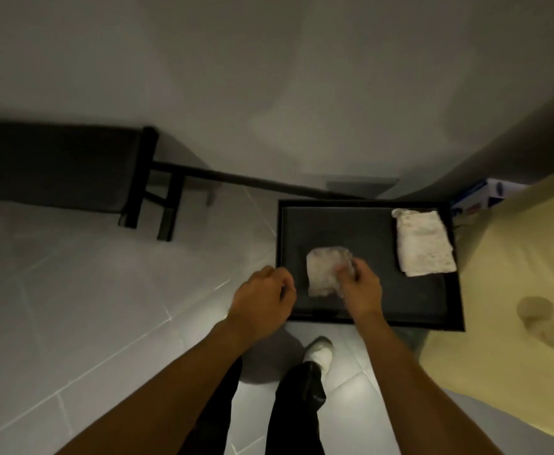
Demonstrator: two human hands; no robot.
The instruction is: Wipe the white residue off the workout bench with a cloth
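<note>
The workout bench (416,300) stands on the tiled floor (88,290) just in front of the person, right of centre in the head view. It has a black frame around a dark grey padded top. The pad looks matte and slightly mottled. The view is too dim and soft to make out any white residue for certain.

A crumpled white cloth (323,270) lies on the near left part of the pad, mottled with faint pinkish marks. A second, folded cloth (423,247) of the same pale kind rests flat at the far right corner, well apart from the first.

Beyond that corner, a blue and white box (485,193) bears printing that is too blurred to read.

The right hand (359,287) lies on the cloth's right side, its fingers curled down and pinching the fabric against the pad. The left hand (262,297) hangs just beside the bench's near left corner with its fingers curled in; nothing shows inside them, and it is unclear whether they touch the frame.

Below the arms, black trousers (298,415) and a white shoe (318,351) show against the floor, and a black chair (62,165) stands off to the left.
</note>
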